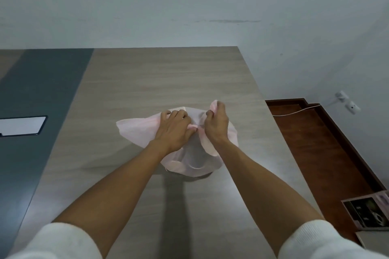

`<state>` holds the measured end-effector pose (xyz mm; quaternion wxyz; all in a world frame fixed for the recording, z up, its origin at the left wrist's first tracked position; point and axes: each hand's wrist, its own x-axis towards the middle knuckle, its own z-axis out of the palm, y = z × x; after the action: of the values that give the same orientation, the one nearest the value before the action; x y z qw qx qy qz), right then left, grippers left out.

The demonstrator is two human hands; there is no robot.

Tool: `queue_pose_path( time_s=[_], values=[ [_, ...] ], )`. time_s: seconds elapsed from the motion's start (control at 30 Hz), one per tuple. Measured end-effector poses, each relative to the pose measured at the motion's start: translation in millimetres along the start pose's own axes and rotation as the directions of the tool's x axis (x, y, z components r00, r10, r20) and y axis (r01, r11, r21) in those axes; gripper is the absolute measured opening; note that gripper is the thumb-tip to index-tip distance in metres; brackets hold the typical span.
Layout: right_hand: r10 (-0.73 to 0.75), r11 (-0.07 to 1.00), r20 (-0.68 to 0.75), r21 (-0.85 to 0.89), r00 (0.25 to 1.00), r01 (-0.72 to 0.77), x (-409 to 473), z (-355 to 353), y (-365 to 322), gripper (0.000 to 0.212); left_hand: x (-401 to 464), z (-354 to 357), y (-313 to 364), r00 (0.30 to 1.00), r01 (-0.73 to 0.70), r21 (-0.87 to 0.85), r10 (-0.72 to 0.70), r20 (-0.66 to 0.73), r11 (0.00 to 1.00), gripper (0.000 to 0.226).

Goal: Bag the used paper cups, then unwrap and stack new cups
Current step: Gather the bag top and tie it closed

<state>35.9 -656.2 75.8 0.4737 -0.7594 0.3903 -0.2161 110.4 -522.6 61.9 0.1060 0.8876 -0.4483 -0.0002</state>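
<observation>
A thin pink plastic bag sits bulging on the wooden table, a little right of centre. Faint round shapes, likely paper cups, show through its lower part. My left hand grips the bag's left handle and pinches plastic at the bag's mouth. My right hand holds the right handle, with a pink end sticking up above its fingers. Both hands meet over the top of the bag. No loose cups are in view.
A dark grey strip runs down the table's left side, with a white rectangular panel set in it. Right of the table lies red-brown floor with a white cable, wall sockets and a printed box.
</observation>
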Motion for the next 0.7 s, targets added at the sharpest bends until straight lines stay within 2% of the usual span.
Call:
queue_pose_path(
  time_s=[0.1,0.17,0.2,0.23,0.33,0.37,0.4,0.43,0.47,0.5,0.57,0.6,0.63,0.67,0.7],
  values=[
    [0.160,0.924,-0.049,0.358,0.986,-0.132,11,-1,-5,0.030,-6,-2,-9,0.999,-0.023,0.009,0.022,0.042,1.000,0.027],
    [0.333,0.803,-0.096,0.550,0.938,-0.229,27,-11,-11,0.015,-7,-2,-12,0.999,-0.009,-0.019,0.010,0.038,1.000,0.028],
    [0.410,0.739,-0.069,0.610,0.910,-0.286,33,-18,-14,0.011,-6,-2,-11,0.999,-0.008,-0.029,0.009,0.035,1.000,0.030],
    [0.468,0.673,-0.010,0.651,0.884,-0.349,38,-26,-17,0.017,-4,-2,-9,0.999,-0.016,-0.030,0.017,0.030,0.999,0.031],
    [0.519,0.496,0.174,0.736,0.837,-0.460,49,-44,-16,0.014,5,-3,-3,0.999,-0.012,-0.009,0.013,0.031,1.000,0.029],
    [0.491,0.508,0.205,0.722,0.847,-0.469,49,-49,-13,0.016,8,-3,-3,0.999,-0.001,-0.009,0.001,0.045,1.000,0.030],
    [0.442,0.592,0.203,0.666,0.874,-0.454,50,-54,-8,0.018,10,-3,-3,0.998,0.006,-0.019,-0.005,0.060,1.000,0.031],
    [0.372,0.731,0.169,0.552,0.913,-0.400,48,-58,-5,0.018,12,-2,-4,0.997,0.011,-0.034,-0.009,0.078,0.999,0.033],
    [0.279,0.865,0.121,0.400,0.952,-0.305,46,-60,-3,0.021,12,-3,-4,0.995,0.013,-0.048,-0.008,0.099,0.999,0.034],
    [0.169,0.949,0.072,0.259,0.983,-0.182,43,-61,-2,0.023,13,-2,-4,0.993,0.010,-0.056,-0.004,0.120,0.998,0.035],
    [-0.020,0.992,-0.047,0.120,0.999,0.025,37,-60,-7,0.026,15,0,-3,0.988,0.013,-0.065,-0.003,0.154,0.998,0.035],
    [-0.077,0.989,-0.085,0.119,0.993,0.087,32,-56,-11,0.031,16,1,-2,0.986,0.022,-0.075,-0.010,0.169,0.997,0.035],
    [-0.059,0.976,-0.089,0.205,0.994,0.076,32,-52,-14,0.036,17,2,0,0.983,0.034,-0.091,-0.017,0.181,0.995,0.033],
    [-0.001,0.925,-0.052,0.379,0.999,0.020,32,-47,-20,0.037,17,3,1,0.981,0.046,-0.109,-0.024,0.194,0.993,0.032],
    [0.053,0.829,0.012,0.556,0.999,-0.051,31,-42,-25,0.037,16,4,3,0.978,0.058,-0.124,-0.031,0.208,0.991,0.033]
  ],
)
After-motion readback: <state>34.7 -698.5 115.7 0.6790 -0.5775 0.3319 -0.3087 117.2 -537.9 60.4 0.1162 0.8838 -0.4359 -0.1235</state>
